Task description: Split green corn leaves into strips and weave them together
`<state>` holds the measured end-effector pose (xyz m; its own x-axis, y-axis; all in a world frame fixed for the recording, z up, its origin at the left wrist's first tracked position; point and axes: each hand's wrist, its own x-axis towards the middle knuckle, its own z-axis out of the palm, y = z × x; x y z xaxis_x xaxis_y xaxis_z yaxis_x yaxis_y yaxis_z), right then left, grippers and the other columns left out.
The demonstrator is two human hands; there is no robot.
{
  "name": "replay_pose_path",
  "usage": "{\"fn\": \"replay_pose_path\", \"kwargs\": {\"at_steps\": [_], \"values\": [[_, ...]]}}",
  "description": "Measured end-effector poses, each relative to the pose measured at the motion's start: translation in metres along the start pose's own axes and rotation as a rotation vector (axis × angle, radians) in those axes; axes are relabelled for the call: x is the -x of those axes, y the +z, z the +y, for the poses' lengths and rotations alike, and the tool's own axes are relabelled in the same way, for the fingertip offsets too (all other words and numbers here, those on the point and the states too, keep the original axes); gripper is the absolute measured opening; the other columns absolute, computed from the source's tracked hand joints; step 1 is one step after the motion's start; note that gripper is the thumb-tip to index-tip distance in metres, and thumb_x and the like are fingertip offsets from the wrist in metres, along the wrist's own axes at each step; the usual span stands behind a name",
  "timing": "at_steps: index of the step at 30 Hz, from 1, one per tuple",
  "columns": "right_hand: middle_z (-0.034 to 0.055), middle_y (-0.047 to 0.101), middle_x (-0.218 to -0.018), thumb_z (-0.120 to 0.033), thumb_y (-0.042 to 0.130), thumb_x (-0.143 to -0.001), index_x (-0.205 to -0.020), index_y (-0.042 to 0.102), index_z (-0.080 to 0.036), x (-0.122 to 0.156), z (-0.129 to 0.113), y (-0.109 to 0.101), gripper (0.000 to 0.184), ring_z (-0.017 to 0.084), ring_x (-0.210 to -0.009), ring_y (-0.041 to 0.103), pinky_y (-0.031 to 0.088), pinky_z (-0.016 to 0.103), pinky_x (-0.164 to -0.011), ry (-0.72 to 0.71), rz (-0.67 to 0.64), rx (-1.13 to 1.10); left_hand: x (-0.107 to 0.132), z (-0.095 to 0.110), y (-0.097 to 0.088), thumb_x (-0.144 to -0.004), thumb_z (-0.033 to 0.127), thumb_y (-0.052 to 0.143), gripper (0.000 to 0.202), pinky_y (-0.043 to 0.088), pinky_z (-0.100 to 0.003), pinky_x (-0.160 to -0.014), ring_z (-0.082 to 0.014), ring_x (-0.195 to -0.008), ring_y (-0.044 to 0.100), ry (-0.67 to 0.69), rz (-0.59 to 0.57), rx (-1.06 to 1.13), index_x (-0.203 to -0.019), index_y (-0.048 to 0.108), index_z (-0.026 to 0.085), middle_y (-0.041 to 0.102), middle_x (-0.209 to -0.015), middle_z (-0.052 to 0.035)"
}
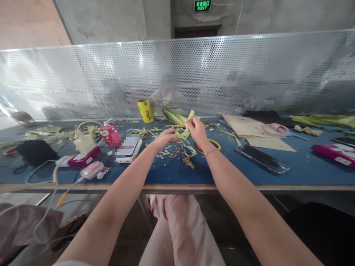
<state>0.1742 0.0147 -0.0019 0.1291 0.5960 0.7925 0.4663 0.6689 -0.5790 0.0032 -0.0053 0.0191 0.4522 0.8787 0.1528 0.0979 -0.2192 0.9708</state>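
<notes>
Over the middle of the blue table, my right hand pinches a pale green plant strip, one end of which sticks up above the fingers. My left hand is closed at the lower left end of the same strip, its fingertips partly hidden. Just beyond the hands lies a bunch of long green leaves. Below them are curled plant scraps, a brown knotted piece and a yellow ring partly covered by my right wrist.
A yellow can-like cylinder stands near the perforated metal screen. Left are a white device, a red packet and cables. Right are a phone, brown paper and a magenta box. The table edge is close.
</notes>
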Motion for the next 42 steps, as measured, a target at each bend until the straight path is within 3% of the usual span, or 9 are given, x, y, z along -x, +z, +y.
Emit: {"fn": "replay_pose_path", "kwargs": {"at_steps": [7,13,18,21,25,28,33,38,42], "values": [[-0.0047,0.04,-0.055,-0.04,0.054,-0.082,-0.063,0.044,-0.02,-0.002,-0.009,-0.001,0.029,0.01,-0.054,0.037,0.029,0.026,-0.055,0.063,-0.038,-0.064,-0.001,-0.003,0.0,-0.056,0.024,0.071,0.02,0.042,-0.025,-0.06,-0.0123,-0.06,0.057,0.113,-0.039,-0.217,-0.071,0.063,0.012,0.059,-0.058,0.0009],[-0.0031,0.047,-0.056,-0.043,0.056,-0.079,-0.071,0.061,-0.018,-0.003,-0.014,-0.001,0.026,0.011,-0.054,0.042,0.031,0.025,-0.054,0.176,-0.127,-0.202,-0.003,-0.007,0.0,-0.051,0.012,0.07,0.029,0.042,-0.024,-0.06,-0.0101,-0.059,0.055,0.079,-0.077,-0.182,-0.077,0.057,0.013,0.06,-0.061,0.0017],[-0.0039,0.044,-0.055,-0.044,0.055,-0.079,-0.07,0.061,-0.018,-0.006,-0.004,0.0,0.028,0.01,-0.052,0.039,0.03,0.025,-0.052,0.204,0.0,-0.237,-0.006,-0.008,-0.001,-0.052,0.005,0.057,0.035,0.035,-0.02,-0.055,-0.0074,-0.056,0.05,0.133,-0.059,-0.207,-0.085,0.056,0.014,0.057,-0.064,0.0038],[-0.0042,0.043,-0.055,-0.046,0.055,-0.078,-0.068,0.059,-0.018,-0.008,0.001,0.001,0.03,0.009,-0.052,0.039,0.031,0.024,-0.052,0.221,0.048,-0.257,-0.005,-0.007,0.0,-0.052,0.005,0.054,0.027,0.03,-0.019,-0.052,-0.0063,-0.053,0.046,0.157,-0.025,-0.182,-0.077,0.052,0.015,0.052,-0.058,0.0057],[-0.005,0.042,-0.053,-0.048,0.055,-0.078,-0.068,0.058,-0.018,-0.009,0.003,0.002,0.032,0.009,-0.051,0.039,0.031,0.024,-0.051,0.235,0.067,-0.268,0.0,-0.002,0.003,-0.054,0.008,0.054,0.017,0.032,-0.019,-0.05,-0.0086,-0.054,0.051,0.028,-0.097,0.072,-0.067,0.046,0.017,0.054,-0.057,0.0032],[-0.0052,0.041,-0.053,-0.048,0.056,-0.078,-0.067,0.057,-0.018,-0.009,0.003,0.003,0.032,0.008,-0.05,0.038,0.03,0.024,-0.05,0.238,0.066,-0.248,0.004,0.002,0.004,-0.06,0.013,0.056,0.009,0.044,-0.023,-0.06,-0.015,-0.07,0.062,-0.118,-0.185,0.301,-0.065,0.049,0.016,0.064,-0.069,-0.005],[-0.0055,0.04,-0.052,-0.047,0.055,-0.078,-0.069,0.058,-0.018,-0.008,0.002,0.002,0.032,0.008,-0.049,0.036,0.028,0.023,-0.048,0.245,0.048,-0.269,0.004,0.001,0.002,-0.066,0.01,0.064,0.006,0.05,-0.027,-0.075,-0.0132,-0.072,0.065,-0.241,-0.116,0.4,-0.071,0.061,0.012,0.067,-0.075,-0.0078],[-0.005,0.042,-0.054,-0.048,0.055,-0.078,-0.069,0.057,-0.018,-0.008,-0.001,0.001,0.032,0.008,-0.05,0.039,0.029,0.023,-0.049,0.264,0.065,-0.28,-0.003,-0.008,-0.001,-0.057,0.009,0.073,0.014,0.048,-0.025,-0.067,-0.0094,-0.06,0.059,-0.078,-0.039,0.17,-0.069,0.065,0.012,0.064,-0.064,-0.0019],[-0.0053,0.04,-0.053,-0.047,0.056,-0.079,-0.068,0.056,-0.017,-0.008,-0.003,0.0,0.031,0.008,-0.049,0.037,0.029,0.023,-0.049,0.27,0.098,-0.287,-0.007,-0.011,-0.004,-0.06,0.008,0.064,0.011,0.047,-0.031,-0.074,-0.0148,-0.068,0.059,0.243,0.126,-0.36,-0.061,0.069,0.017,0.066,-0.066,-0.0022]]}}
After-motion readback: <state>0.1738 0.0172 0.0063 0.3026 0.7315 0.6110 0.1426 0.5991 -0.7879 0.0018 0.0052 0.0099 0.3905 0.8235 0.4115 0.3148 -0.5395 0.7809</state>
